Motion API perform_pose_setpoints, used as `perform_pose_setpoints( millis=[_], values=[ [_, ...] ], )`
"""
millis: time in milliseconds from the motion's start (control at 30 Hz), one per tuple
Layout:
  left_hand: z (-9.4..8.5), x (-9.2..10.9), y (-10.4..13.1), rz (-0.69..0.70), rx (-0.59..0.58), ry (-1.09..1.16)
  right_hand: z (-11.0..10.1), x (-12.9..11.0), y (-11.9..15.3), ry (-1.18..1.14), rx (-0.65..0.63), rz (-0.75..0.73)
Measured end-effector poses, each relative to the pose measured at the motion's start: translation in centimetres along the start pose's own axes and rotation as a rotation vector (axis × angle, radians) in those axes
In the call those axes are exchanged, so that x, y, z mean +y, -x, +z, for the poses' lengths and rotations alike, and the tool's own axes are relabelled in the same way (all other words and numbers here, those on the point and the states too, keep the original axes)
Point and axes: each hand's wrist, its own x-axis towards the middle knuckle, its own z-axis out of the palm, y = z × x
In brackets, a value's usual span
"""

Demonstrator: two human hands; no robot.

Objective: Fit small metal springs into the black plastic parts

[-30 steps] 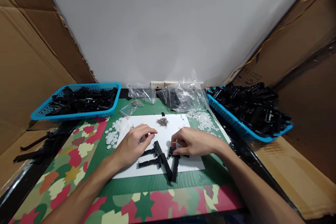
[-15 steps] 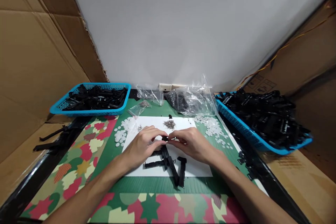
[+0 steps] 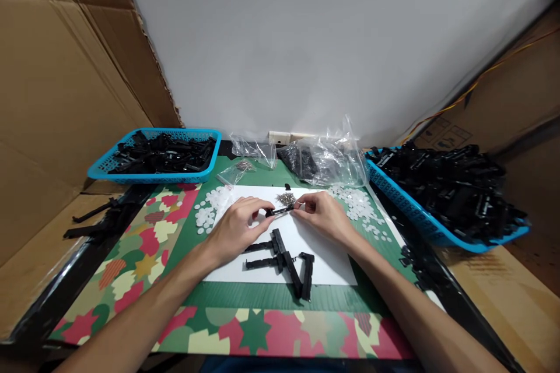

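Note:
A small dark bar-shaped part (image 3: pixel 281 210) is held level between both hands above a white sheet (image 3: pixel 324 271). My left hand (image 3: pixel 240 222) pinches its left end between thumb and fingers. My right hand (image 3: pixel 321 215) has thumb and fingertips closed on its right end. Just behind the part lies a small pile of metal pieces (image 3: pixel 286 199). Nearer the front of the sheet, several black plastic parts lie, among them a long slanted one (image 3: pixel 291 274) and a shorter one (image 3: pixel 308 277) at its right.
Blue baskets of black parts stand at the left (image 3: pixel 149 177) and right (image 3: pixel 406 218). White discs lie in groups left (image 3: pixel 205 218) and right (image 3: pixel 356 204) of the sheet. Clear plastic bags (image 3: pixel 326 163) lie against the wall. More black parts (image 3: pixel 94 218) lie at far left.
The held part now shows lengthwise between the hands, which are farther apart. The whole view has shifted slightly, and the black parts on the sheet are less covered.

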Motion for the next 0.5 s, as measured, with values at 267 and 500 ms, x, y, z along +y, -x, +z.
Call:
perform_pose_setpoints(
  millis=[267,500],
  values=[
    [-0.68,0.40,-0.21,-0.042,0.204,-0.029,0.35,-0.78,0.41,0.096,-0.010,-0.051],
    [-0.68,0.57,-0.30,-0.051,0.198,-0.042,-0.26,-0.14,0.78,0.076,-0.062,-0.124]
  ],
)
